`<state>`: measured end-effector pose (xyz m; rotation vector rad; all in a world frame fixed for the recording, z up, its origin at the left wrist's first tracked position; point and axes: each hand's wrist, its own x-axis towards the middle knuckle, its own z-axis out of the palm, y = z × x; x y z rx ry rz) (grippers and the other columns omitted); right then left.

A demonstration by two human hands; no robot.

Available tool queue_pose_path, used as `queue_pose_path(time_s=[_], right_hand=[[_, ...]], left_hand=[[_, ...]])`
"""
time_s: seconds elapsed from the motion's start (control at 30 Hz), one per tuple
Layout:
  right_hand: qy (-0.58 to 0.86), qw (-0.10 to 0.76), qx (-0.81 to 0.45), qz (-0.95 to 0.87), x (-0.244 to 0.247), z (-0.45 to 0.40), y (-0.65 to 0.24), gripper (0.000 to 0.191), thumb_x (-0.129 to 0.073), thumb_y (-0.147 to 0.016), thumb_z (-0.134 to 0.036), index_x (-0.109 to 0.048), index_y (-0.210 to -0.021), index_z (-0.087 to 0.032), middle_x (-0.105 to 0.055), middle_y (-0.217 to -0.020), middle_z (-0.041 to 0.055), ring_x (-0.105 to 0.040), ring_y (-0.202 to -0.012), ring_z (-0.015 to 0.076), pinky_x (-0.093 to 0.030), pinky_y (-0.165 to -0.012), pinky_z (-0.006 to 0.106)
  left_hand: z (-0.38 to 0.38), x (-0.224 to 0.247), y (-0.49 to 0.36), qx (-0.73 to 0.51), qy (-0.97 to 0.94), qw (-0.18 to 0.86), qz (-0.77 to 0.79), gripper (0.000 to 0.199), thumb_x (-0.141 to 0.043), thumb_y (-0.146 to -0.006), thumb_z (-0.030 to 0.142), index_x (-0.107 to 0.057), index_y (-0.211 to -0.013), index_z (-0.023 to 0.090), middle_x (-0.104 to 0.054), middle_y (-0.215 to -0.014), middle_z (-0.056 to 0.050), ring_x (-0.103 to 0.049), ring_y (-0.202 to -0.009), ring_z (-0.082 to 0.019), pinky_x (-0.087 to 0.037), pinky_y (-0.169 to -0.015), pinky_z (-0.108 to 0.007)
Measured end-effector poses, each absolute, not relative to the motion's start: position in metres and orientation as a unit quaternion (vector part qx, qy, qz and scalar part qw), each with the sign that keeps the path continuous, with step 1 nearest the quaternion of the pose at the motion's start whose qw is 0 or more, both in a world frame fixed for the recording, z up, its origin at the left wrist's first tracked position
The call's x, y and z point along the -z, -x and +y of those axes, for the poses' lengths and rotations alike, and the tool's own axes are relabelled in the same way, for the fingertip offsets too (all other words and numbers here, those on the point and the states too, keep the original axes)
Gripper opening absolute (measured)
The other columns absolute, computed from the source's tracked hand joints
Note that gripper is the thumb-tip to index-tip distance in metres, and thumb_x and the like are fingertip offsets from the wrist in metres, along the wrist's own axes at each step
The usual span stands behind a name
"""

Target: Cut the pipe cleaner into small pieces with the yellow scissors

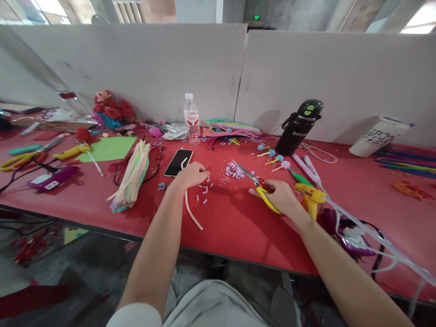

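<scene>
My left hand (193,176) is low over the table with its fingers curled together; a small red spot shows at the fingertips, but what they pinch is hidden. A cream pipe cleaner (193,215) passes beneath this hand, its upper end over the black-screened phone (178,162). Whether the palm grips it I cannot tell. In my right hand (281,196) are scissors (267,200) with yellow and red handles, blades pointing up and left. Between the hands lie a heap of short lilac pieces (235,170) and scattered lilac bits (205,201).
Left of the phone lies a bundle of pale pipe cleaners (132,177). A plastic bottle (192,120) and a black flask (299,129) stand behind. On the right are a yellow glue gun (310,197), a purple power strip (356,240) and a white cup (378,136). Cords cross there.
</scene>
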<state>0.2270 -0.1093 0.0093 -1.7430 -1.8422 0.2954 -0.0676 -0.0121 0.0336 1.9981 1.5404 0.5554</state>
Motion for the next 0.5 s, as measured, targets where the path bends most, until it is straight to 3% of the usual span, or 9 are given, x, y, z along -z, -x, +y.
queue_pose_path(time_s=[0.13, 0.27, 0.5], right_hand=[[0.662, 0.306, -0.106, -0.676, -0.010, -0.109, -0.226, 0.054, -0.060, -0.066, -0.064, -0.036, -0.055, -0.018, -0.029, -0.052, -0.0050, -0.024, -0.051, 0.0071, -0.020, -0.044, 0.021], [0.668, 0.313, -0.097, -0.668, -0.016, -0.111, -0.225, 0.053, -0.059, -0.068, -0.064, -0.036, -0.056, -0.018, -0.029, -0.052, -0.0050, -0.025, -0.052, 0.0076, -0.021, -0.044, 0.022], [0.661, 0.320, -0.090, -0.673, -0.015, -0.109, -0.224, 0.053, -0.061, -0.068, -0.063, -0.036, -0.056, -0.018, -0.028, -0.054, -0.0053, -0.023, -0.052, 0.0077, -0.021, -0.044, 0.022]], left_hand=[[-0.016, -0.033, 0.046, -0.246, -0.797, 0.201, 0.514, 0.037, -0.045, -0.082, 0.043, -0.049, -0.056, 0.016, -0.043, -0.051, 0.001, -0.037, -0.049, -0.010, -0.025, -0.052, -0.025], [-0.023, -0.028, 0.017, -0.288, -0.834, 0.231, 0.410, 0.020, -0.047, -0.083, 0.031, -0.060, -0.090, 0.017, -0.060, -0.080, -0.004, -0.053, -0.070, -0.013, -0.040, -0.069, -0.025], [-0.020, -0.014, -0.008, -0.226, -0.882, 0.130, 0.392, 0.025, -0.047, -0.085, 0.028, -0.063, -0.102, 0.019, -0.054, -0.099, -0.009, -0.054, -0.095, -0.021, -0.042, -0.090, -0.034]])
